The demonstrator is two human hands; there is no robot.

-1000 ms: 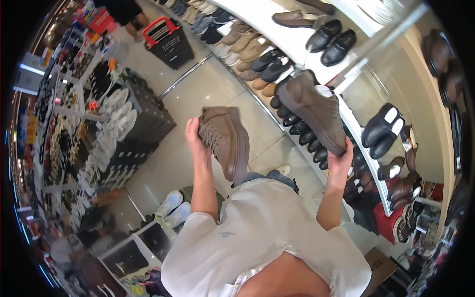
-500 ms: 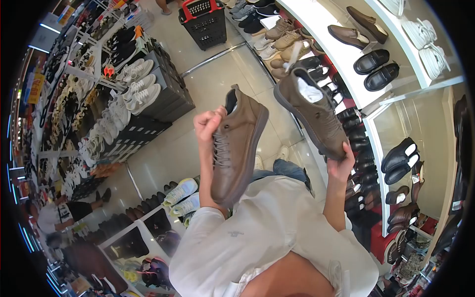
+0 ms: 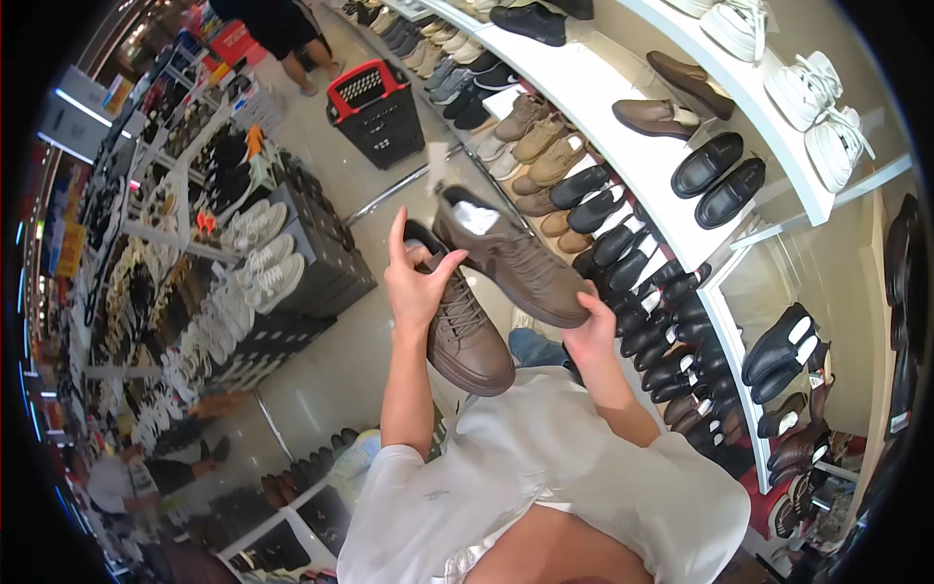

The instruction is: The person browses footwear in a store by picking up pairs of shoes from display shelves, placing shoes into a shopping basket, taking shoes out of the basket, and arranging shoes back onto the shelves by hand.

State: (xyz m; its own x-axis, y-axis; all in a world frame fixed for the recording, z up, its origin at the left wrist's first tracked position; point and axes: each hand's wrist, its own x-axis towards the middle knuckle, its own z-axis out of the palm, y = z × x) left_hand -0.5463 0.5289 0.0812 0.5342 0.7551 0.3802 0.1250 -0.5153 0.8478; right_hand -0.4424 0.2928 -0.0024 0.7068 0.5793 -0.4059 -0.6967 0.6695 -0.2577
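Both brown lace-up shoes are up in the air over the tiled floor (image 3: 316, 370), one per hand, in front of the white shirt (image 3: 545, 457). Left hand (image 3: 416, 292) has the left shoe (image 3: 471, 341) by its collar end; grip: thumb and index splayed, index pointing far, other fingers mostly hidden, so can't tell how firm. That shoe's toe points near and right. Right hand (image 3: 590, 333) has the right shoe (image 3: 522, 268) by the toe, grip pinching it, thumb on the upper. Its collar end points far left, white stuffing (image 3: 476, 217) visible inside. Shoes cross in view near the collars, left one nearer; can't tell if they touch.

Right side: white shelf (image 3: 589, 73) with black loafers (image 3: 720, 180) and brown loafers (image 3: 671, 107); rows of black shoes below it. Far: black basket (image 3: 381, 127) with red rim on the floor. Left: display of white sneakers (image 3: 268, 258). Far left: another person's bare legs (image 3: 300, 66).
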